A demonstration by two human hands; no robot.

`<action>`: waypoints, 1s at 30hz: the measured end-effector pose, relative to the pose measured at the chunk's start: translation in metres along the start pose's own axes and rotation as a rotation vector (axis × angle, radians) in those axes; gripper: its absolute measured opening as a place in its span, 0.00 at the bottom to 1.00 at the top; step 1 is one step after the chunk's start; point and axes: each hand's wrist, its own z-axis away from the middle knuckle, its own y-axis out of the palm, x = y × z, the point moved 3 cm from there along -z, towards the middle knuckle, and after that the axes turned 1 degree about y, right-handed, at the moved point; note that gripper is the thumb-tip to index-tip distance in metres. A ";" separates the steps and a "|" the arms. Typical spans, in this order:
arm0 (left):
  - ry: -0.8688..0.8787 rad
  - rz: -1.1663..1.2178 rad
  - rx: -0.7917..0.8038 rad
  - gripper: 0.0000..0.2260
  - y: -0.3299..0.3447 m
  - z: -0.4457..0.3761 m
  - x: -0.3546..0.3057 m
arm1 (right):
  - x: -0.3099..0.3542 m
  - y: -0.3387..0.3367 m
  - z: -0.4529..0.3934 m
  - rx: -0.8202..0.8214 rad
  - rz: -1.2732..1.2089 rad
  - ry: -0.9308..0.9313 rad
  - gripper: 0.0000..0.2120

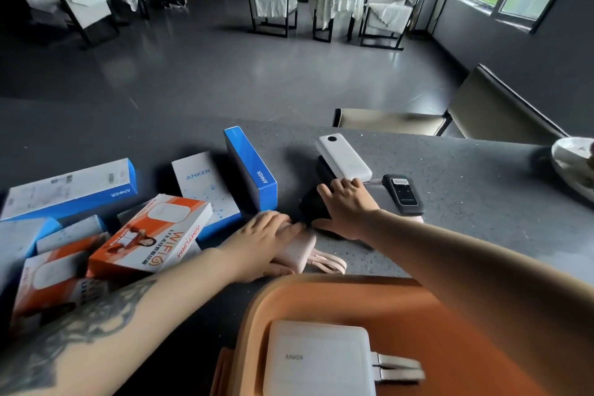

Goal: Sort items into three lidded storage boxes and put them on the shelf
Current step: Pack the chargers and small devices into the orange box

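Observation:
An orange storage box (pixel 321 292) stands at the near edge with a white Anker charger (pixel 318 357) inside. My left hand (pixel 260 241) lies over a pink power bank (pixel 299 254) with a looped pink cable, thumb under it. My right hand (pixel 347 206) grips a black power bank (pixel 310 202), whose far end lies under a white power bank (pixel 342 157). A small black device (pixel 403 193) lies to the right of my right hand.
Blue and white Anker boxes (pixel 250 167) and orange WiFi boxes (pixel 151 235) crowd the left of the grey table (pixel 466 235). A dish (pixel 572 164) sits at the right edge. A beige chair (pixel 466 116) stands behind the table.

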 end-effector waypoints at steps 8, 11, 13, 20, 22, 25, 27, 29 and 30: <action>-0.102 -0.031 -0.095 0.38 0.008 0.008 0.002 | 0.005 0.004 -0.004 0.074 0.029 -0.012 0.35; -0.168 0.009 -0.117 0.43 0.004 0.010 -0.002 | 0.007 0.003 -0.002 0.076 -0.145 0.051 0.33; -0.223 0.110 -0.183 0.45 -0.001 0.014 -0.001 | 0.005 -0.005 -0.003 0.045 -0.334 0.102 0.32; -0.218 0.368 -0.399 0.47 -0.061 0.045 -0.012 | -0.019 -0.073 0.016 -0.303 -0.967 0.230 0.26; -0.195 0.367 -0.469 0.44 -0.082 0.063 -0.015 | -0.031 -0.099 0.037 -0.398 -0.967 0.181 0.27; -0.201 0.328 -0.542 0.40 -0.108 0.095 -0.016 | -0.043 -0.121 0.083 -0.378 -0.957 0.055 0.27; -0.212 0.336 -0.608 0.41 -0.120 0.117 -0.018 | -0.038 -0.122 0.117 -0.294 -0.906 -0.023 0.29; -0.224 0.352 -0.685 0.39 -0.128 0.138 -0.023 | -0.023 -0.118 0.150 -0.255 -0.832 -0.135 0.32; -0.239 0.364 -0.723 0.38 -0.130 0.146 -0.025 | -0.013 -0.116 0.164 -0.263 -0.796 -0.218 0.33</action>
